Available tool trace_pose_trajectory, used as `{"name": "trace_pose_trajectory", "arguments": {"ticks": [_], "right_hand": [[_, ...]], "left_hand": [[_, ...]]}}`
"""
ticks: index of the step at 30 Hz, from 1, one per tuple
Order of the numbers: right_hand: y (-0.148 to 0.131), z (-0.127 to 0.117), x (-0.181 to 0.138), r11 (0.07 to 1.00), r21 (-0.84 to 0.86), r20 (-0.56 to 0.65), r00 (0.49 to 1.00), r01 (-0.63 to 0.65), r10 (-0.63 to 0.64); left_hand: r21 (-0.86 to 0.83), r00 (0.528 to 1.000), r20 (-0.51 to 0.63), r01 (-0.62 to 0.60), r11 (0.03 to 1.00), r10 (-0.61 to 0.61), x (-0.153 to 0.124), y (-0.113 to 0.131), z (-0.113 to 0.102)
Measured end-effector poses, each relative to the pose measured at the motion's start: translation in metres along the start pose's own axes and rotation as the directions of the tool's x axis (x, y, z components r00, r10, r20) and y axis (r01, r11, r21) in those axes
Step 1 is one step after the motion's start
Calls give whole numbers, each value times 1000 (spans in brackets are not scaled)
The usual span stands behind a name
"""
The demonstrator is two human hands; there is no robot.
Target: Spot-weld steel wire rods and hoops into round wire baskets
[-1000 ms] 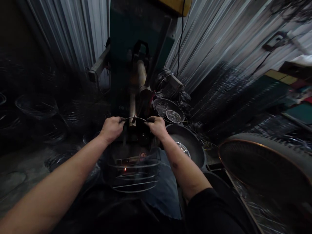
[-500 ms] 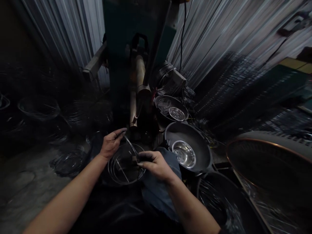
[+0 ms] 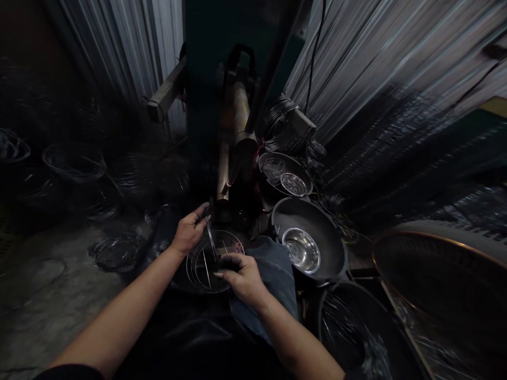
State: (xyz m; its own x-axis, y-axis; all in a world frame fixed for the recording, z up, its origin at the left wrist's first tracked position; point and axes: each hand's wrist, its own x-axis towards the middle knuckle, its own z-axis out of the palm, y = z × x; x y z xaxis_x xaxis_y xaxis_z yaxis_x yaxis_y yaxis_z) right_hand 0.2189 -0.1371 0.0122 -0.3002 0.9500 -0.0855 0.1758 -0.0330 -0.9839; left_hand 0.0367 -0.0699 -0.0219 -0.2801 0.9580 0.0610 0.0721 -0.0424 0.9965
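Observation:
My left hand (image 3: 190, 230) is closed in a pinch on the upper end of a thin, shiny metal wire (image 3: 211, 238). Lower and to the right, the blackened thumb and fingers of my right hand (image 3: 242, 277) close around the wire's lower end. It is too dark to tell whether this is one wire or two side by side. Just below both hands sits a round wire frame (image 3: 187, 266) of thin rings with straight cross wires, partly covered by my right hand.
Ahead stands a dark green machine (image 3: 206, 79) with copper-coloured cylinders (image 3: 224, 171). To the right, a dark pan (image 3: 330, 224) holds a shiny steel bowl (image 3: 317, 253); another pan (image 3: 263, 179) lies behind it. A copper-rimmed round guard (image 3: 423, 232) is at far right. Wire bundles (image 3: 116, 250) lie left.
The view has shifted, moving the machine rightward in the picture. My right hand has moved a little left and down, and the wire between my hands now stands steeper.

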Motion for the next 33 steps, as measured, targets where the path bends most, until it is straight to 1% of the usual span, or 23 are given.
{"name": "trace_pose_trajectory", "arguments": {"ticks": [2,4,5,6,8,9,10,12,14,15,17,19,20,21,23,24,25,26,27,29,30,31,33], "right_hand": [[9,4,-1,999,37,-57,998,-22,24],[16,7,-1,996,74,-109,993,-43,51],[19,8,0,995,91,-128,990,-50,62],[22,8,0,992,110,-138,988,-57,72],[25,10,-1,987,146,-135,986,-74,94],[26,9,-2,985,151,-124,988,-78,97],[26,8,-4,988,136,-115,990,-69,85],[27,1,-11,999,36,-134,991,-2,7],[31,-14,-19,991,-110,-205,974,75,-96],[35,-26,-24,981,-170,-269,954,87,-132],[49,-54,-34,971,-235,-438,888,42,-144],[67,-85,-44,971,-233,-615,780,-42,-114],[78,-99,-49,972,-220,-667,739,-79,-91],[88,-113,-54,972,-207,-700,711,-108,-70],[106,-133,-62,958,-225,-732,680,-179,-45],[113,-140,-66,935,-259,-738,674,-242,-30],[120,-145,-70,888,-308,-737,676,-342,4],[127,-148,-73,813,-357,-735,675,-460,59],[133,-150,-75,717,-392,-736,664,-577,132],[147,-151,-81,529,-410,-747,606,-743,274],[154,-150,-83,472,-399,-753,575,-786,321],[162,-148,-86,442,-387,-758,552,-809,348],[175,-145,-91,411,-377,-762,530,-830,372]], "left_hand": [[-15,996,-30,85,996,-85,-21,-4,-2],[-54,980,-6,197,979,-198,-50,-7,-4],[-86,963,54,269,959,-265,-66,-9,-4],[-129,930,147,356,926,-337,-81,-10,-4],[-159,859,312,468,869,-405,-105,-11,-2],[-164,839,351,493,854,-417,-113,-10,-1],[-169,834,356,502,848,-422,-117,-10,1],[-205,841,305,515,832,-446,-118,-9,3],[-250,844,258,528,811,-470,-114,-10,2],[-269,848,237,526,807,-474,-112,-10,0],[-296,859,200,511,807,-471,-110,-12,-4],[-319,866,175,500,805,-469,-111,-15,-7],[-328,867,171,499,802,-469,-112,-16,-8],[-335,866,170,499,799,-470,-113,-17,-9],[-346,865,174,500,794,-470,-116,-17,-9],[-351,865,177,501,791,-470,-117,-17,-9],[-355,864,179,502,789,-470,-118,-16,-8],[-359,864,179,502,787,-470,-119,-16,-8],[-363,865,178,501,786,-470,-120,-15,-8],[-370,864,173,502,782,-473,-122,-14,-8],[-377,862,169,504,777,-477,-122,-14,-8],[-384,860,167,507,772,-482,-123,-14,-8],[-400,854,169,516,758,-492,-123,-14,-8]]}}
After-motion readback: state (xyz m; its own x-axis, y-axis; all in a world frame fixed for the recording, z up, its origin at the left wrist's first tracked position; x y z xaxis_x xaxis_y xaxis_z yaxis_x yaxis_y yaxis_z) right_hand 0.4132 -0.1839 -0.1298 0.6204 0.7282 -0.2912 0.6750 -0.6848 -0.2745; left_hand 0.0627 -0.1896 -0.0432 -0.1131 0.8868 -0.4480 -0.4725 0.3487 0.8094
